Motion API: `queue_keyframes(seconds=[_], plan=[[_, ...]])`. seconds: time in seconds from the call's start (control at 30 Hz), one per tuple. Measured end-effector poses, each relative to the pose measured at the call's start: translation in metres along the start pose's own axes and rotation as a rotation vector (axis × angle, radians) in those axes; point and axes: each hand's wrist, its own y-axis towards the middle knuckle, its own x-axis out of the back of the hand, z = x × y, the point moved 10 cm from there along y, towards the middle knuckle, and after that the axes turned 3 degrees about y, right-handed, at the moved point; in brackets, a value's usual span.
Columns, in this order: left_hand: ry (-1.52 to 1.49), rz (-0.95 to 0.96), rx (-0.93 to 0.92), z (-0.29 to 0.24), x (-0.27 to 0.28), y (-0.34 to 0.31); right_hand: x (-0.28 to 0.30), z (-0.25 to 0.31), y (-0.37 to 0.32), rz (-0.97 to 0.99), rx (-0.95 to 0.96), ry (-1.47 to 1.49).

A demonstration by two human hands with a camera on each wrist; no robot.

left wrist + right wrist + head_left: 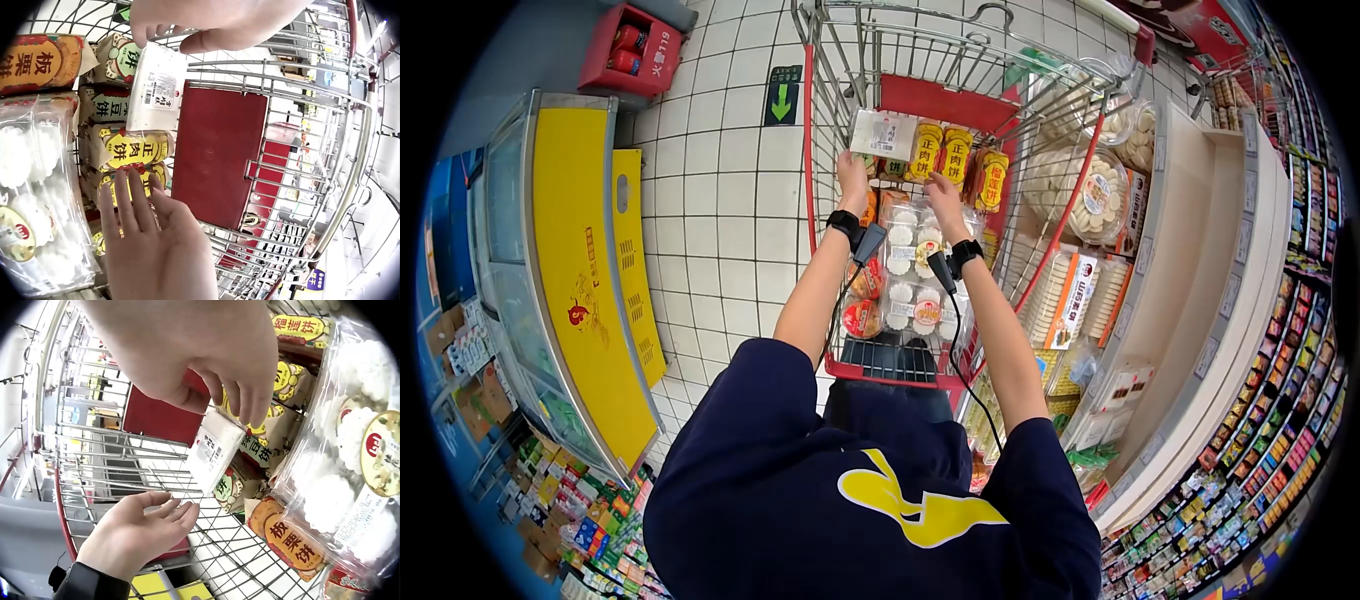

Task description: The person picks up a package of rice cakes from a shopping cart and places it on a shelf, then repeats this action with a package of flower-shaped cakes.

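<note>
A white box with a printed label point(884, 132) lies tilted on top of paper-wrapped cake packets in a shopping cart. My left hand point(853, 180) is beside the box's left end, fingers extended and slightly bent in the right wrist view, with nothing in its grasp. Over the yellow-labelled packets point(134, 149) my right hand point(156, 244) has its fingers spread, fingertips right at the packets. Nearer my body is a clear plastic tray of white scalloped pastries point(331, 494). An orange-labelled packet point(290, 540) sits beside that tray.
The cart's wire sides point(825, 110) and red panel point(215, 156) enclose the goods. To the right, a white shelf point(1200, 300) stands behind packaged foods, including a round clear tub point(1090, 195). A yellow-fronted freezer point(580, 280) is on the left, across the tiled floor point(720, 230).
</note>
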Motion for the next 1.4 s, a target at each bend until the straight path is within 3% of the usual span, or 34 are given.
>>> queue_keyframes(seconds=[0.2, 0.3, 0.4, 0.53, 0.6, 0.67, 0.8, 0.87, 1.07, 1.4], plan=[[0.014, 0.099, 0.115, 0.005, -0.008, 0.006, -0.022, -0.033, 0.052, 0.025, -0.024, -0.039], [0.021, 0.149, 0.003, 0.024, -0.01, 0.029, -0.026, -0.028, 0.066, 0.046, -0.011, -0.09], [0.071, 0.034, 0.056, 0.036, -0.007, 0.038, -0.031, -0.024, 0.077, 0.028, -0.033, -0.089], [0.093, 0.113, 0.003, 0.027, -0.017, 0.05, -0.03, -0.026, 0.086, -0.07, -0.05, 0.038], [0.251, 0.057, 0.127, 0.026, -0.009, 0.045, -0.021, -0.025, 0.094, -0.096, -0.014, -0.031], [0.313, 0.064, 0.036, 0.042, -0.003, 0.062, -0.019, -0.024, 0.1, -0.015, 0.012, -0.317], [0.355, 0.107, -0.027, 0.04, -0.005, 0.051, -0.003, -0.034, 0.095, -0.119, 0.022, -0.172], [0.167, 0.158, 0.103, 0.051, -0.01, 0.041, 0.0, -0.035, 0.088, -0.153, 0.054, -0.173], [0.064, 0.198, 0.037, 0.01, -0.02, -0.005, 0.011, -0.022, 0.04, -0.068, -0.045, 0.295], [0.06, 0.406, -0.052, -0.074, -0.017, -0.115, 0.04, 0.066, -0.079, -0.007, 0.159, 0.356]])
